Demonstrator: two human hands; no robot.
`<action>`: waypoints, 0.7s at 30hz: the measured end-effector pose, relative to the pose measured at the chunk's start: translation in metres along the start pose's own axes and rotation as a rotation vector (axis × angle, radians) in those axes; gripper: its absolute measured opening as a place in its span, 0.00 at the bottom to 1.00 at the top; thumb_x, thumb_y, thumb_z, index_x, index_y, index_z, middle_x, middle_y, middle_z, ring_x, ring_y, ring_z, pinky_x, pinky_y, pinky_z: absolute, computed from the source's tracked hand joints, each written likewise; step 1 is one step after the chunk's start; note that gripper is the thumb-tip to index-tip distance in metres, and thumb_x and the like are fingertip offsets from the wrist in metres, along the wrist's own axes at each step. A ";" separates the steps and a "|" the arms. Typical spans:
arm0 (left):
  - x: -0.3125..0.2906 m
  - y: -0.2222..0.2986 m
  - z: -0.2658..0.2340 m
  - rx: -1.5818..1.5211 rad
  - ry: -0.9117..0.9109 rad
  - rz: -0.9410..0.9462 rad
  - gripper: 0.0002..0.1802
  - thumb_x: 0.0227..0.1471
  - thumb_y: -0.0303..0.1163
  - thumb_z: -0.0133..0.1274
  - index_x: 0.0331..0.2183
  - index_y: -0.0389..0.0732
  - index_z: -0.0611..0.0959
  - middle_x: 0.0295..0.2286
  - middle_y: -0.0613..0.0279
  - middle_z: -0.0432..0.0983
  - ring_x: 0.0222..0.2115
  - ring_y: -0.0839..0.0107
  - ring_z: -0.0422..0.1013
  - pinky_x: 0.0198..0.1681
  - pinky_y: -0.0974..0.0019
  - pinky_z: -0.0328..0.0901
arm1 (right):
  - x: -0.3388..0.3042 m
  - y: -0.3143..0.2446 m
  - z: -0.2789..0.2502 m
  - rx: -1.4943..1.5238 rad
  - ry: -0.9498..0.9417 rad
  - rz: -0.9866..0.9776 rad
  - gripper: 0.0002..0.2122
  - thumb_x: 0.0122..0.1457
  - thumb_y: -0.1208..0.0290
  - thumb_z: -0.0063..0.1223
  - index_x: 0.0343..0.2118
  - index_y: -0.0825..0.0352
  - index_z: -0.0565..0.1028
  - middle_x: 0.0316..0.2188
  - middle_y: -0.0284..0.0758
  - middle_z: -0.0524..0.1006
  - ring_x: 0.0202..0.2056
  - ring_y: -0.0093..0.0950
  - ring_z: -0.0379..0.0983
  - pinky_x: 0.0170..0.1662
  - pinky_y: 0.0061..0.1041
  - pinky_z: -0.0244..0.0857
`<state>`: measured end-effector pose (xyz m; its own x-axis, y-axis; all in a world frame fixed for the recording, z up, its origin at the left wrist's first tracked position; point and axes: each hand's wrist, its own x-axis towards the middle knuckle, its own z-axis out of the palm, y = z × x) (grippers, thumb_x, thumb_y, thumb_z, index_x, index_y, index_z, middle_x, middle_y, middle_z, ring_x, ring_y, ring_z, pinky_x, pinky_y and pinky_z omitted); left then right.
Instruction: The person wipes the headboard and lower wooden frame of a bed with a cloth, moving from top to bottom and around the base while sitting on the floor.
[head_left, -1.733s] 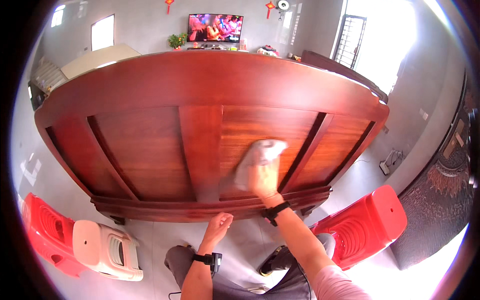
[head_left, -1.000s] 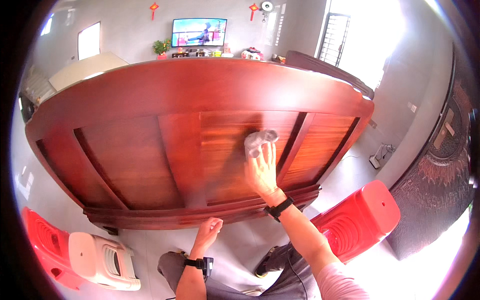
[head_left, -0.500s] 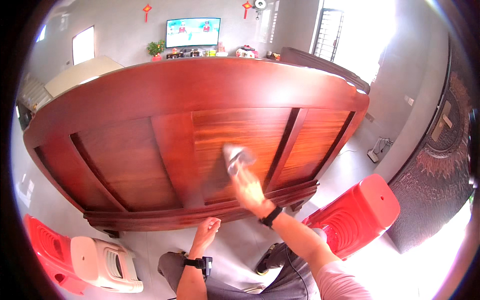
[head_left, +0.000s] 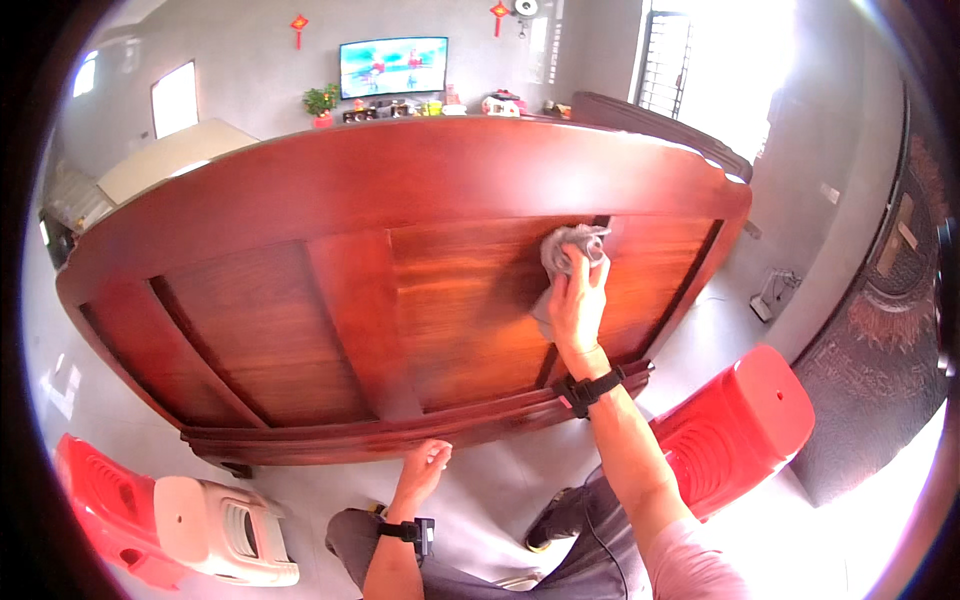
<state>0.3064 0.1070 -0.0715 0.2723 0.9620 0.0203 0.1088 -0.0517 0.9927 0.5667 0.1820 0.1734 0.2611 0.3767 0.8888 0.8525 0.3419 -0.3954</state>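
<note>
A large reddish-brown wooden panelled bench back (head_left: 350,330) stands across the view in front of me. My right hand (head_left: 578,310) grips a bunched grey cloth (head_left: 558,262) against it, by the upper right corner of the glossy middle-right panel and the dark upright strip there. Part of the cloth hangs below the fingers on the left. Lower down, my left hand (head_left: 425,470) is held near the bottom rail with its fingers curled in and nothing visible in them. Both wrists wear black straps.
A red plastic stool (head_left: 745,425) stands at the right, close to my right arm. At the lower left are a cream stool (head_left: 215,525) and a red stool (head_left: 105,500). A dark textured panel (head_left: 860,400) leans at the far right. Beyond the bench back, a television (head_left: 393,68) is on.
My right hand with the cloth has moved up and to the right across the panel, from its middle to the upper right corner. My left hand has stayed near the bottom rail.
</note>
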 end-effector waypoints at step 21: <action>0.004 -0.010 0.003 0.000 -0.017 -0.034 0.16 0.54 0.40 0.53 0.39 0.37 0.79 0.31 0.59 0.77 0.31 0.72 0.72 0.35 0.68 0.67 | -0.010 0.009 -0.016 0.058 0.047 -0.043 0.28 0.51 0.85 0.44 0.59 0.67 0.60 0.52 0.54 0.62 0.54 0.52 0.58 0.57 0.41 0.54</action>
<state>0.3098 0.1109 -0.0815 0.2851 0.9584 -0.0154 0.1184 -0.0193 0.9928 0.5794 0.1673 0.1648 0.2474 0.3201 0.9145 0.8360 0.4066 -0.3685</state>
